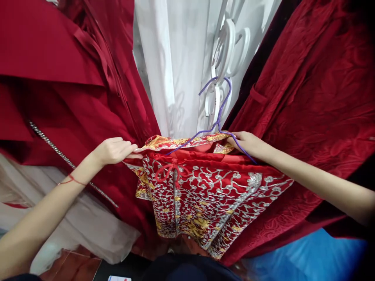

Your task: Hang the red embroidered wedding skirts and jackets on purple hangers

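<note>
A red embroidered garment [202, 195] with silver scrolls and gold motifs hangs in front of me, a small red bow [172, 168] tied at its upper edge. A purple wire hanger [219, 117] rises out of its open top, hook upward. My left hand [115, 151], a red string round the wrist, pinches the garment's left top corner. At the right, my right hand [246, 143] lies at the gold-and-silver collar band [187, 141], closed around its far edge beside the hanger's arm. The right fingertips are partly hidden behind cloth and hanger.
Plain dark red garments [73, 105] hang on the left, one with a glittering trim [58, 148]. Textured red cloth [316, 128] hangs on the right. Behind are white drapery [172, 62] and white curled metalwork [227, 48]. Blue fabric [316, 257] and pale tulle [108, 234] lie low.
</note>
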Demonstrator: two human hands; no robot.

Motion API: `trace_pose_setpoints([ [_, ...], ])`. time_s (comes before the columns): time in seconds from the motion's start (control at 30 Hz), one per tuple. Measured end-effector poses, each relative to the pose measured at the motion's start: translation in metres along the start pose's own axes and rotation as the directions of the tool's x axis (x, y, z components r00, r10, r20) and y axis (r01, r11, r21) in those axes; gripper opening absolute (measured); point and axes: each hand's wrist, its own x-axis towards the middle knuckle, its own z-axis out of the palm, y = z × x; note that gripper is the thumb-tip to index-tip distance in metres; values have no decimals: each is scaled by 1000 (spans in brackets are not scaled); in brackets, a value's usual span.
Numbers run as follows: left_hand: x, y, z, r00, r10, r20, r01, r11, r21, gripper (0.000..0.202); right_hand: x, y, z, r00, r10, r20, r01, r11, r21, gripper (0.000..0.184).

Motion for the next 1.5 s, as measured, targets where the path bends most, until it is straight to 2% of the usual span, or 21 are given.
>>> trace_pose_setpoints([
  [0.1,-14,7,0,1000,-18,1,18,1000,-17,52,5,-1,-4,999,-12,30,13,999,-31,36],
  [0.2,-21,1,3,990,-141,-9,141,988,57,51,13,-6,-7,984,-125,124,130,991,-30,44],
  [0.27,-24,-4,6,966,-252,-63,258,957,132,45,17,-8,-7,979,-183,85,188,981,-51,47],
  [0.3,-25,-6,8,960,-269,-75,277,950,143,43,19,-9,-7,980,-193,52,197,978,-72,47],
  [0.33,-25,-7,10,964,-257,-65,264,955,134,42,20,-10,-7,980,-195,43,198,976,-87,46],
  [0.43,-27,-7,17,990,-135,27,134,990,52,43,22,-10,-6,976,-180,121,193,976,-98,46],
  [0.53,-28,-5,18,977,-213,-15,214,975,60,42,23,-7,-8,973,-220,72,227,968,-110,46],
  [0.6,-25,-3,12,958,-283,-47,286,957,51,42,22,-4,-10,967,-250,54,254,962,-102,47],
  [0.67,-21,1,1,959,-282,-9,281,959,-30,42,19,2,-12,963,-247,106,254,965,-68,48],
  [0.73,-16,7,-16,958,-284,44,287,948,-140,41,16,8,-11,964,-232,128,238,971,-28,49],
  [0.8,-11,16,-36,943,-330,35,330,918,-221,40,13,14,-10,969,-230,96,229,973,16,50],
  [0.9,-2,41,-67,913,-407,-24,384,878,-287,37,10,22,-9,976,-207,62,202,977,69,49],
  [0.97,5,69,-81,896,-439,-59,403,863,-305,36,8,24,-7,984,-175,31,171,981,88,47],
  [1.03,13,105,-85,869,-481,-119,414,836,-360,35,6,23,-5,989,-136,-49,141,983,118,40],
  [1.1,20,146,-76,868,-471,-159,348,804,-483,34,2,20,-1,983,-74,-166,101,982,161,32],
  [1.13,24,165,-68,884,-450,-125,327,787,-524,33,1,18,1,975,-40,-219,81,980,183,28],
  [1.2,29,200,-49,926,-366,-91,269,809,-523,28,-4,14,3,955,17,-297,52,973,223,26],
  [1.27,32,226,-29,916,-363,-171,252,853,-457,20,-9,12,2,937,44,-345,42,970,238,28],
  [1.37,25,243,-5,823,-497,-277,410,855,-318,9,-16,15,-4,930,23,-366,22,993,118,28],
  [1.43,12,243,7,733,-632,-252,577,774,-262,11,-21,19,-8,945,-13,-327,6,1000,-22,25],
  [1.5,-4,240,16,631,-757,-168,713,652,-260,13,-24,22,-10,955,-20,-296,-18,992,-127,25],
])
